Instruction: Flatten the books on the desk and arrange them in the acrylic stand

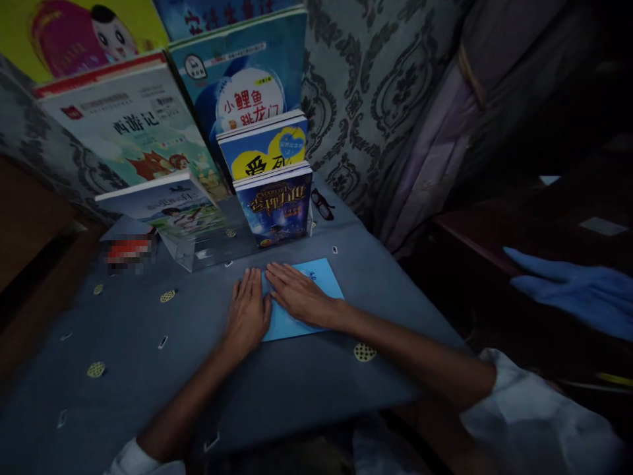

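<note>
A light-blue rectangular booklet or folded sheet [325, 278], with small dark writing near its far edge, lies flat on the patterned grey-blue tablecloth [198, 376]. My right hand [301, 293] rests palm down across it, fingers stretched out towards its left edge. Along that left edge lies my left hand [248, 305], flat with fingers straight, partly on the cloth; the thumb is close to the blue piece. The fingertips of both hands are nearly touching. Neither hand grips anything. Part of the blue piece is hidden under my right hand.
Several children's books stand on a clear stand [185, 254] behind my hands, a dark-blue book [274, 204] in front. Glasses [323, 204] lie beside them. A blurred-out object [129, 253] sits at left. A blue glove-like shape [573, 290] is at right, near the curtain [430, 132].
</note>
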`<state>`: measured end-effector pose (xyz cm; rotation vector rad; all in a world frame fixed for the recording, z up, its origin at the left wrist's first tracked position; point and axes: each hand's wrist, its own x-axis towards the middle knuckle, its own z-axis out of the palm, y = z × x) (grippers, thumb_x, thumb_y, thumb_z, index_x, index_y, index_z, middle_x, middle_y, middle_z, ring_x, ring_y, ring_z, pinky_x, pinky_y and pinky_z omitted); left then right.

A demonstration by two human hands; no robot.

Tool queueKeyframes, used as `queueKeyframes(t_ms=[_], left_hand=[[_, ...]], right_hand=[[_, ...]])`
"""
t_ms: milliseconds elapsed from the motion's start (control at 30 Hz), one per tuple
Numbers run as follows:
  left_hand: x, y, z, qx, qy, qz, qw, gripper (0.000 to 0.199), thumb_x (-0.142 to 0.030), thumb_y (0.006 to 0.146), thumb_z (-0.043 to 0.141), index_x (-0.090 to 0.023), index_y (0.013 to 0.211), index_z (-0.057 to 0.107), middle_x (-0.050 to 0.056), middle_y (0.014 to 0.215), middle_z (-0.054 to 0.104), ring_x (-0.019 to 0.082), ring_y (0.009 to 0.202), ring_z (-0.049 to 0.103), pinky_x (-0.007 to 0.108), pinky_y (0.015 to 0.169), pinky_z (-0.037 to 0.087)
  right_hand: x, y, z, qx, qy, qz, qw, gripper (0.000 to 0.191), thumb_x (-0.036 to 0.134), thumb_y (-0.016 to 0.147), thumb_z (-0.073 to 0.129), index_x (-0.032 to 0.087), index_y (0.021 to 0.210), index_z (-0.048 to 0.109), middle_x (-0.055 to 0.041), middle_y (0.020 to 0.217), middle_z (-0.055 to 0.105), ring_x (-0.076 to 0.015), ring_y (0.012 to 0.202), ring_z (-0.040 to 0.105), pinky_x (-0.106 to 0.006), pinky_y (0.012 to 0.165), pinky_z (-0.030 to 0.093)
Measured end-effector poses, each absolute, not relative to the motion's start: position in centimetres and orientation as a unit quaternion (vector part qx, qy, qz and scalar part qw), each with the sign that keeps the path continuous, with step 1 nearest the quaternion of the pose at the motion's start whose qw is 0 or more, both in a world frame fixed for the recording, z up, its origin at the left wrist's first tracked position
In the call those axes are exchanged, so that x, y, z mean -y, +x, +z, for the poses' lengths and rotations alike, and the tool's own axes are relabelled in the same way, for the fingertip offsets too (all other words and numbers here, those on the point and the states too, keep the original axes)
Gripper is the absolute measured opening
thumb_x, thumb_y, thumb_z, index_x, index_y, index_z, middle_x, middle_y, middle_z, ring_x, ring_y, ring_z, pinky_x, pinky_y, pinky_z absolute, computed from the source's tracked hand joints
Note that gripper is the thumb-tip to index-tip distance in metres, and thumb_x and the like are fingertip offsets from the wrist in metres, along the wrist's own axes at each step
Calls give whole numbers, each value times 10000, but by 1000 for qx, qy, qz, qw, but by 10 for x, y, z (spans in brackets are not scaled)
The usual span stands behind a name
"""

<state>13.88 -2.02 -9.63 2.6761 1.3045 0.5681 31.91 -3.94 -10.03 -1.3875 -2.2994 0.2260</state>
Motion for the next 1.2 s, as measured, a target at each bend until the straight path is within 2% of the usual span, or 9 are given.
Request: queueKeyframes(t_ms=[133, 333, 500, 600, 800, 1033, 1100, 1200], left_hand=[[18, 134, -94, -412, 888, 196, 52, 509, -291, 1008, 375, -88, 1473, 412, 213, 1511, 485, 318, 1467, 384, 587, 1178, 335], [13, 130, -94, -391, 899, 196, 31, 477, -321, 1040, 357, -121, 1462, 453, 178, 1499, 512, 296, 1440, 435, 570, 1170, 361], [9, 133, -99, -383, 901, 203, 5, 504, -295, 1053, 338, -182, 1545, 344, 135, 1500, 523, 271, 1426, 458, 541, 1165, 383], [8, 133, -103, -376, 904, 204, -13, 544, -288, 1057, 328, -184, 1585, 253, 133, 1503, 518, 280, 1418, 467, 540, 1151, 399], [7, 132, -110, -362, 912, 185, -50, 636, -352, 1054, 353, -164, 1613, 116, 153, 1545, 456, 309, 1438, 433, 539, 1132, 423], [-4, 138, -104, -338, 934, 116, -17, 634, -462, 1043, 325, -52, 1526, 335, 231, 1573, 379, 350, 1490, 320, 582, 1173, 362], [-7, 139, -98, -323, 942, 90, 1, 656, -479, 1038, 331, -30, 1515, 342, 241, 1594, 330, 349, 1512, 258, 576, 1195, 329], [-13, 140, -90, -294, 953, 63, 27, 679, -498, 1039, 322, -36, 1536, 294, 239, 1617, 272, 332, 1530, 192, 569, 1213, 294]], right_hand=[[49, 352, -98, 804, -550, 74, 214, 569, 404, 1049, 335, 64, 1497, 422, -215, 1553, 435, -304, 1486, 338, -542, 1216, 323], [59, 382, -104, 781, -574, 60, 238, 560, 401, 1061, 312, 137, 1553, 350, -179, 1550, 452, -293, 1471, 369, -566, 1197, 355], [62, 389, -112, 782, -559, 58, 271, 612, 345, 1053, 399, 272, 1613, 162, -107, 1569, 443, -274, 1458, 393, -556, 1173, 403], [63, 394, -110, 782, -557, 73, 271, 628, 332, 1051, 412, 313, 1612, 133, -81, 1580, 430, -270, 1454, 400, -557, 1159, 422], [63, 398, -109, 782, -554, 77, 275, 594, 308, 1046, 426, 305, 1599, 211, -72, 1574, 439, -258, 1456, 399, -546, 1167, 413], [52, 400, -101, 773, -538, 136, 308, 498, 407, 1048, 388, 245, 1516, 434, -91, 1509, 530, -261, 1430, 446, -566, 1210, 323], [49, 401, -97, 755, -540, 170, 331, 503, 458, 1043, 386, 251, 1492, 472, -75, 1495, 549, -266, 1416, 465, -558, 1213, 315], [45, 403, -91, 707, -560, 225, 369, 522, 530, 1027, 392, 268, 1462, 515, -59, 1484, 563, -279, 1368, 519, -530, 1180, 369]])
